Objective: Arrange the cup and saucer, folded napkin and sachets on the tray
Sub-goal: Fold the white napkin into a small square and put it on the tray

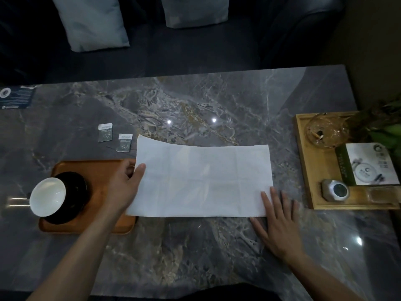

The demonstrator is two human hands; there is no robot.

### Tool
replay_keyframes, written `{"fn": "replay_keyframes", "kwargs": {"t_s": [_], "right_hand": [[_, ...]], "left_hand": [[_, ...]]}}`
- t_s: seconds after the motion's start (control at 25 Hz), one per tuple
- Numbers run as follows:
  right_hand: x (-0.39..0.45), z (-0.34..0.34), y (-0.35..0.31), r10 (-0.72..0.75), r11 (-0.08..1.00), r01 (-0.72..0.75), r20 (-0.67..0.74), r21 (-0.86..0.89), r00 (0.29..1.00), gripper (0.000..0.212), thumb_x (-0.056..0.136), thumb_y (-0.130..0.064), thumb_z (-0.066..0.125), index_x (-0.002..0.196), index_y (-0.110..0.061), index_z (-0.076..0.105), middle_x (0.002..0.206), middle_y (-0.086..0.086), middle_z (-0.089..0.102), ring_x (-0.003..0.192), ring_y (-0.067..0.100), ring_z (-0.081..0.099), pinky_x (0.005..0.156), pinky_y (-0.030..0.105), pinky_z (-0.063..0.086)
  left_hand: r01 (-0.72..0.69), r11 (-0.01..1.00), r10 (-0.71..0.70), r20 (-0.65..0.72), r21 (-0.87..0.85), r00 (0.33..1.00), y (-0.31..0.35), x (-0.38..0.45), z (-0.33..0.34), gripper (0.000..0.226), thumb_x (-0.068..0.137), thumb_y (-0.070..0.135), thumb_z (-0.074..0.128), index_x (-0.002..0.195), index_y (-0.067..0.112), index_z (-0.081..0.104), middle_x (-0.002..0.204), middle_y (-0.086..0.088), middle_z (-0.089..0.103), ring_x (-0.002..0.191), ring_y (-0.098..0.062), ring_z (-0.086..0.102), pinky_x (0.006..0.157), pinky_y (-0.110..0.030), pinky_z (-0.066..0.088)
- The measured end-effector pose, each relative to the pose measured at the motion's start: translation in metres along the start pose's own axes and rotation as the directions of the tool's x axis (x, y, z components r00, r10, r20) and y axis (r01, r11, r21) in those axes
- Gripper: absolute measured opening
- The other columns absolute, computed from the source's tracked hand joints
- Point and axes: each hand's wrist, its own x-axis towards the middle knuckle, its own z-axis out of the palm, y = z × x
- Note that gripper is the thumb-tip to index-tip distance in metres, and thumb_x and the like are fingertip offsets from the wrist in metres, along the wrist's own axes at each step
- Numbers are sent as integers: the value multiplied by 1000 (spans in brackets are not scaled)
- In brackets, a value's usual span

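A white napkin (201, 181), folded once into a long rectangle, lies flat on the marble table (195, 253), its left end overlapping the orange tray (97, 168). My left hand (125, 187) grips the napkin's left edge, thumb on top. My right hand (280, 222) lies flat with spread fingers, fingertips at the napkin's lower right corner. A white cup (47, 197) stands on a black saucer (76, 192) at the tray's left end. Two small grey sachets (105, 132) (124, 142) lie on the table behind the tray.
A wooden tray (308, 170) at the right holds a glass ashtray (327, 131), a card (368, 164) and a small round clock (335, 190). Green leaves (386, 131) overhang it. A dark leaflet (17, 97) lies far left. A sofa with cushions (93, 22) stands behind the table.
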Motion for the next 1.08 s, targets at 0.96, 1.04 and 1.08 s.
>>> {"fn": "replay_keyframes", "kwargs": {"t_s": [0.96,1.04,1.08], "right_hand": [[-13,0,28,-25,1000,25,13,-5,1000,103,82,-81,37,156,-13,14,165,7,12,153,26,8,119,62,11],[-13,1,29,-23,1000,23,10,13,1000,102,82,-81,36,156,-14,16,165,6,13,153,26,9,118,63,14],[-13,1,30,-24,999,24,6,22,1000,101,83,-81,35,156,-14,16,165,6,14,152,25,9,118,63,15]], "left_hand": [[-194,981,186,404,-21,896,137,-64,183,20,88,38,54,74,29,43,58,6,67,41,-11,61,42,-25,47],[-201,978,162,432,46,887,136,-64,203,17,87,39,52,77,28,44,57,3,67,43,-10,62,49,-35,54],[-207,974,146,449,89,882,134,-64,212,16,87,39,51,79,27,45,57,2,67,44,-10,62,54,-40,57]]}}
